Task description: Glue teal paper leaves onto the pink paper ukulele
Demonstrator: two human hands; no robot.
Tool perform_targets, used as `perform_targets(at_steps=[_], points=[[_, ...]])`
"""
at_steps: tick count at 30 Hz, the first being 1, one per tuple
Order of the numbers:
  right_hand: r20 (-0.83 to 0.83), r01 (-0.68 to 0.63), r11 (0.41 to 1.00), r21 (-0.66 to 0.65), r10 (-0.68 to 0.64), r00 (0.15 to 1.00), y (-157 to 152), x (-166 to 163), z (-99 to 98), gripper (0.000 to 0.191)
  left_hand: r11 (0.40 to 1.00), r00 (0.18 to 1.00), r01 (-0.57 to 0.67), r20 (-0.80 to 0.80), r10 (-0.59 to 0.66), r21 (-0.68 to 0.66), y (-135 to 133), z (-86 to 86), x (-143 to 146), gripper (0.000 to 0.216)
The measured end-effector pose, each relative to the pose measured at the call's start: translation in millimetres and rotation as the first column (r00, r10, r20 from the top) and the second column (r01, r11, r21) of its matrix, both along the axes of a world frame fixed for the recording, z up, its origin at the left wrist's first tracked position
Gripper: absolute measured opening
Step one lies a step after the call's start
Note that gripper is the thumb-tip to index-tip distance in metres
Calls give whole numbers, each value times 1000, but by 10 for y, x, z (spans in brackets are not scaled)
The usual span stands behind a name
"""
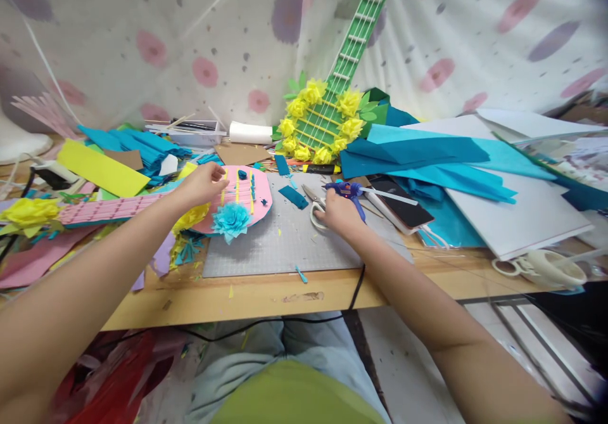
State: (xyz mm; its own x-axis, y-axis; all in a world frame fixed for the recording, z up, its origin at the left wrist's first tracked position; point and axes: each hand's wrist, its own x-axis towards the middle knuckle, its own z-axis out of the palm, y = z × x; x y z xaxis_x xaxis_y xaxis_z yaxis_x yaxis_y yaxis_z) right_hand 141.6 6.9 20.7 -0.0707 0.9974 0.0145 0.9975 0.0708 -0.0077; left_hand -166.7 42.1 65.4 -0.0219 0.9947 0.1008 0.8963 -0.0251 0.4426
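Right against the left hand (202,183) lies the pink guitar (259,197).

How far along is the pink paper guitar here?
Done: the pink guitar has a fretted neck, yellow strings, a blue flower and one yellow flower. In hand: the left hand touches the body by the strings; the right hand grips the glue gun beside the scissors. Left, probably: more flowers, since the green guitar behind wears a full ring of them.
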Motion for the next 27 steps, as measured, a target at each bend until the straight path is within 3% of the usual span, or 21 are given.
perform_targets(at_steps=[4,7,10,15,19,22,27], points=[[-47,-53,993,104,58,997,39,-12,-113,35,998,998,-62,18,63,-22,150,-7,86,41],[-80,-126,973,194,144,986,54,32,-178,16,999,999,-38,2,38,-24,232,24,141,46],[-228,-161,966,205,207,951,60,149,-177,10,1000,997,-1,-73,2,5,304,63,195,51],[-635,-262,965,12,210,743,28,479,-74,22,998,964,-20,-266,3,-62,497,92,272,29],[-812,-436,876,-205,96,576,-54,793,73,31,994,947,46,-312,-74,-97,684,34,260,27],[-818,-463,801,-379,-57,572,-110,1022,153,37,973,945,172,-253,-207,-150,802,-23,208,30],[-740,-367,782,-503,-171,651,-107,1280,148,47,932,922,206,-261,-287,-298,925,-43,149,28]])
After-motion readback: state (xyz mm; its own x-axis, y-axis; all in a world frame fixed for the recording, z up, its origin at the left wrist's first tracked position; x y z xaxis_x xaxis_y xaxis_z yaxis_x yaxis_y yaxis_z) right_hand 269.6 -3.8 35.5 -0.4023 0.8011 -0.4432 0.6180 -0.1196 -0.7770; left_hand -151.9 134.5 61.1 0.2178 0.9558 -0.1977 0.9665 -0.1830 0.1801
